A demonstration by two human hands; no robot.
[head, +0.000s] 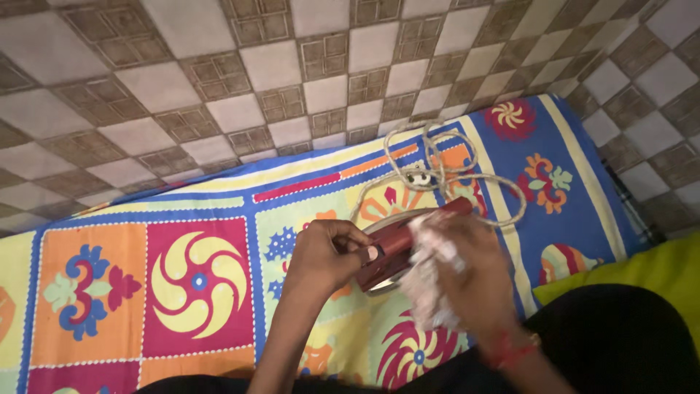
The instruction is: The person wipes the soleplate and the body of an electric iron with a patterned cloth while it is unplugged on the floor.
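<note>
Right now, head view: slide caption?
Left hand steadies red iron on patterned sheet; right hand wipes it with cloth.

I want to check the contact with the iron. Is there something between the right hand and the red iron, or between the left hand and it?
Yes, for the right hand: a crumpled white cloth lies between its palm and the red iron. The left hand grips the iron's handle directly, nothing visible between.

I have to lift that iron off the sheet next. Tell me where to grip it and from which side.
Grip the dark red handle of the iron from above. It runs as a bar along the top, over the metal base, so fingers can likely wrap around it. The left hand holds its near end; the right hand presses a white cloth against it. Avoid the corded far end.
</note>
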